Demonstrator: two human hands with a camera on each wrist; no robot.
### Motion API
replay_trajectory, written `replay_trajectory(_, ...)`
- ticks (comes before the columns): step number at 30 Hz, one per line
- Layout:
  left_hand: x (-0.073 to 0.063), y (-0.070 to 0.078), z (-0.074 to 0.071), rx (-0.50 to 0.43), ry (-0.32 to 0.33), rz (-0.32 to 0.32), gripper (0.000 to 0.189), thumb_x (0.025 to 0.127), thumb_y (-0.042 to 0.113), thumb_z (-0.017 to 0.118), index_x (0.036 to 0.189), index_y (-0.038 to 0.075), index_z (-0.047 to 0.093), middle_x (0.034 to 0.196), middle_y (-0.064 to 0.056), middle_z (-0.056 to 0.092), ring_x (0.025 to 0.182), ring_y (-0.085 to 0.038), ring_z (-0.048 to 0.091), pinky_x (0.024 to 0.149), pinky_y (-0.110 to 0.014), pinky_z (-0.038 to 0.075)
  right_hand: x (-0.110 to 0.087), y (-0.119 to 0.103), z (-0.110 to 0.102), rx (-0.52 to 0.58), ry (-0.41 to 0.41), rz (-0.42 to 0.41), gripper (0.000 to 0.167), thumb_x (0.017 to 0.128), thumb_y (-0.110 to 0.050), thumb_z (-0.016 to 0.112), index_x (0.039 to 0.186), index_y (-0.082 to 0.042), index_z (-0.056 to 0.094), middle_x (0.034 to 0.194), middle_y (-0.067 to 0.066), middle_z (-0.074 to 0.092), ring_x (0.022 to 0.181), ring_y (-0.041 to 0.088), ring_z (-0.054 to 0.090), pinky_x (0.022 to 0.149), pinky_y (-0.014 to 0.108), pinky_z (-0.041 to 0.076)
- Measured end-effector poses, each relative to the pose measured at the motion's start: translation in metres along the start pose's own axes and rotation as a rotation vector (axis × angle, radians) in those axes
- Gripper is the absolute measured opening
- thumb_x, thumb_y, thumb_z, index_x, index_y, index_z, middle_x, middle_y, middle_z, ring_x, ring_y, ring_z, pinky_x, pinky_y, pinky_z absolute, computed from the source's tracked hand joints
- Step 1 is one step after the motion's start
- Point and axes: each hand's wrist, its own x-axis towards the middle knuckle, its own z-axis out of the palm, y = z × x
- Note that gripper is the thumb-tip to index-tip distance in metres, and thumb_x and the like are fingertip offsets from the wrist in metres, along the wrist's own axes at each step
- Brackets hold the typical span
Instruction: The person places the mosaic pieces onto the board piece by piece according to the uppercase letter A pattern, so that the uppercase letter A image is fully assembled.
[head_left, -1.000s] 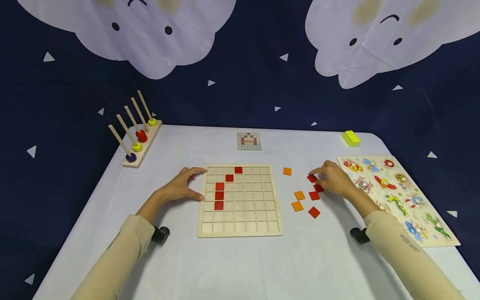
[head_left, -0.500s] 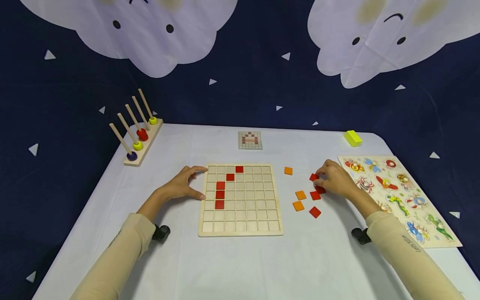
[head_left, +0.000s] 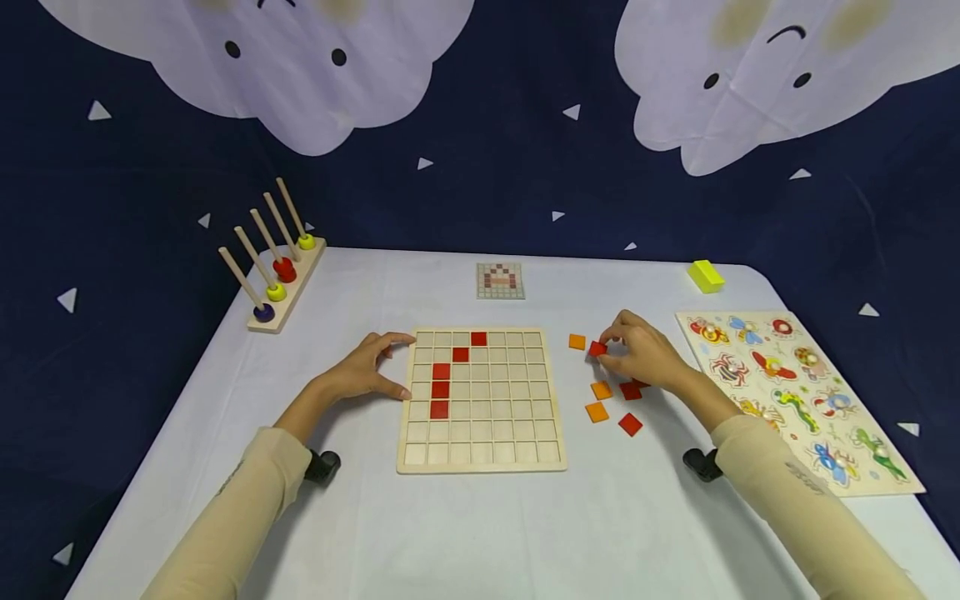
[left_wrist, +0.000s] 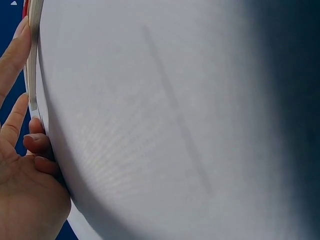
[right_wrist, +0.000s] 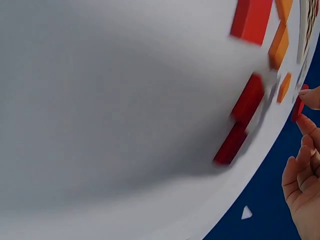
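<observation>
My right hand point(head_left: 645, 352) pinches a red square tile point(head_left: 597, 348) between thumb and index finger. In the right wrist view that tile point(right_wrist: 298, 106) is raised off the table. At the wooden grid board point(head_left: 491, 430), my left hand point(head_left: 363, 370) touches the left edge with thumb and index finger spread apart. Several red tiles point(head_left: 440, 390) fill cells in the board's left half, stepping up towards the top middle. Loose on the table are orange tiles point(head_left: 601, 390) and red tiles point(head_left: 630, 425); one red tile is partly hidden by my right hand.
A small pattern card point(head_left: 500, 282) lies behind the board. The peg stacker with coloured beads point(head_left: 277, 315) stands at the back left. To the right are an insect puzzle board point(head_left: 798, 400) and a yellow block point(head_left: 705, 277). A dark cloth hangs behind the white table.
My right hand has picked up the red tile from the loose group and moved it left, close to the upper orange tile. My left hand stays at the board's edge.
</observation>
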Motion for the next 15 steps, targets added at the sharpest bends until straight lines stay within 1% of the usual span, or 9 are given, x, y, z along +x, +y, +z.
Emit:
replay_trajectory(6,0.000,-0.002,0.000,0.005,-0.001,-0.002,0.092,0.068,0.023,0.092,0.147,0.017,0.045,0.113,-0.014,0.039,0.111,-0.030,0.037,0.098,-0.047,0.034,0.015,-0.026,0.010,0.005,0.004,-0.070,0.025,0.081,-0.017,0.078,0.101,-0.003,0.073,0.100,0.008,0.055,0.091,0.025,0.054,0.079,0.041,0.046)
replay_trajectory(11,0.000,-0.001,0.000,0.009,-0.001,-0.008,0.092,0.068,0.023,0.092,0.147,0.017,0.044,0.115,-0.015,0.039,0.111,-0.030,0.038,0.099,-0.047,0.034,0.028,-0.044,0.021,0.022,-0.005,-0.147,0.024,0.079,-0.017,0.080,0.099,-0.005,0.073,0.097,0.005,0.053,0.087,0.021,0.052,0.077,0.037,0.045)
replay_trajectory(15,0.000,-0.001,0.000,0.011,-0.003,-0.005,0.092,0.069,0.023,0.092,0.147,0.017,0.044,0.114,-0.014,0.039,0.111,-0.030,0.037,0.098,-0.047,0.034,0.036,-0.056,0.029,0.038,-0.013,-0.194,0.025,0.079,-0.016,0.080,0.099,-0.004,0.074,0.096,0.005,0.054,0.088,0.019,0.052,0.080,0.038,0.046)
